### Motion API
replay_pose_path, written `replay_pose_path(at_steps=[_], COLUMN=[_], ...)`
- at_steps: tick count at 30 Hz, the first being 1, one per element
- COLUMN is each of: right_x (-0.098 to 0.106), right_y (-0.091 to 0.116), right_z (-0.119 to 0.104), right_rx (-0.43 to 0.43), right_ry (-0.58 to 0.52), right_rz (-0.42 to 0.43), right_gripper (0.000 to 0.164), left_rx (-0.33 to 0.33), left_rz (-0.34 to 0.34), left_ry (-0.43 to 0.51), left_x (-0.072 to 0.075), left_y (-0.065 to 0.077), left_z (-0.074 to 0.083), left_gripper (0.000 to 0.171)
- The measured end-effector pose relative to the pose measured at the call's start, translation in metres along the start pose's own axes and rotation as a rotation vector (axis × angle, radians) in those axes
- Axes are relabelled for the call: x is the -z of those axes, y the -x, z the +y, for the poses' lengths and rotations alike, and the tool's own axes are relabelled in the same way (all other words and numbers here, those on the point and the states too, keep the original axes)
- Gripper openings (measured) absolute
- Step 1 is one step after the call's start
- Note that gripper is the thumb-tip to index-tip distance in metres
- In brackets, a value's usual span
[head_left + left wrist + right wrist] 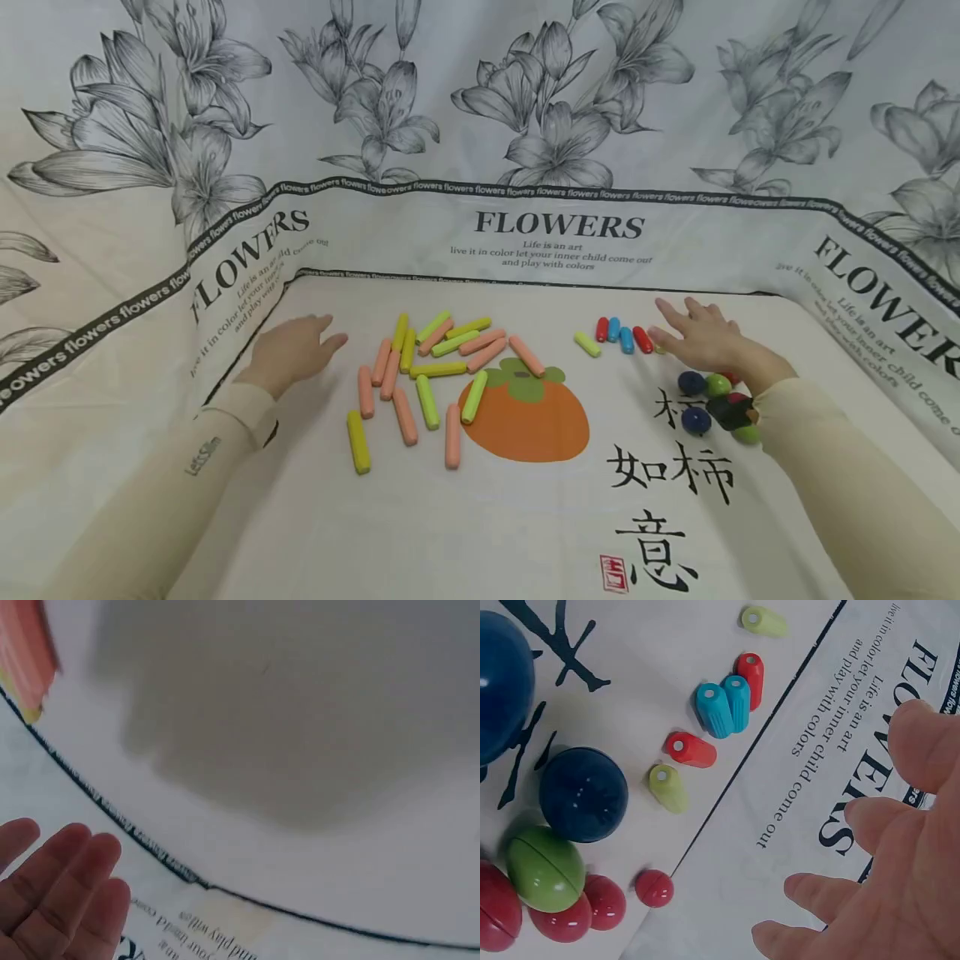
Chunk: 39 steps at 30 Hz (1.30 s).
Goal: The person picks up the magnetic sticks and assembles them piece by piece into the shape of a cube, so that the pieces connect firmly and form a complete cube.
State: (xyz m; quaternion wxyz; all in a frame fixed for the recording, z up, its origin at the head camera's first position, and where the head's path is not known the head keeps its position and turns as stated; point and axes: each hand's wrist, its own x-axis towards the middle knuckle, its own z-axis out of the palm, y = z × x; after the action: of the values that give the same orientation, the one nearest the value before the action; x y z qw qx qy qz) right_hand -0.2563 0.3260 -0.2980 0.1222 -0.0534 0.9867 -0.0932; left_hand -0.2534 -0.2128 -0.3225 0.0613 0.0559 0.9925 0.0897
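My left hand (288, 354) hovers left of a spread of chalk-like sticks, its fingers extended and nothing in them. Among the sticks are pink (453, 437), yellow (358, 442) and yellow-green (428, 402) ones. Part of a pink stick (26, 652) shows in the left wrist view's corner. My right hand (697, 337), fingers spread and holding nothing, is beside small ribbed pieces with end holes: red (691, 749), blue (716, 710) and yellow-green (669, 788). Near its wrist lie glossy rounded objects, dark blue (585, 795), green (546, 868) and red (654, 888), partly hidden by the arm in the head view.
A white cloth (360, 533) covers the table, printed with an orange persimmon (525, 425) and black characters (656, 550). Several sticks overlap the persimmon print. Behind rises a flower-printed cloth (420, 229) with lettering, folding round both sides.
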Motion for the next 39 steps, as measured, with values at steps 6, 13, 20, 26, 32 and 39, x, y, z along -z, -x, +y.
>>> replay_pose_path(at_steps=[6,13,20,26,32,39], right_x=[-0.012,-0.026,-0.03,-0.038,-0.052,-0.065], right_y=[0.007,0.014,0.023,0.039,0.055,0.064], right_z=[0.006,0.017,0.028,0.033,0.037,0.042], right_rx=[-0.006,-0.004,-0.011,0.054,0.11,0.198], right_ry=[-0.019,-0.008,-0.021,0.079,0.11,0.072], right_rz=[-0.017,-0.013,-0.021,0.03,0.067,0.128], right_gripper=[0.089,0.089,0.089,0.084,0.078,0.062], left_rx=[0.04,0.064,0.09,0.146,0.184,0.124], left_rz=[-0.066,-0.095,-0.124,-0.136,-0.156,-0.24], left_ry=[0.092,0.285,0.372,0.408,0.477,0.56], left_x=[-0.05,-0.066,-0.067,-0.067,-0.067,-0.069], left_y=[0.027,0.056,0.068,0.073,0.079,0.098], left_z=[-0.006,-0.002,0.013,0.024,0.028,0.051], left_gripper=[0.058,0.054,0.059,0.054,0.044,0.028])
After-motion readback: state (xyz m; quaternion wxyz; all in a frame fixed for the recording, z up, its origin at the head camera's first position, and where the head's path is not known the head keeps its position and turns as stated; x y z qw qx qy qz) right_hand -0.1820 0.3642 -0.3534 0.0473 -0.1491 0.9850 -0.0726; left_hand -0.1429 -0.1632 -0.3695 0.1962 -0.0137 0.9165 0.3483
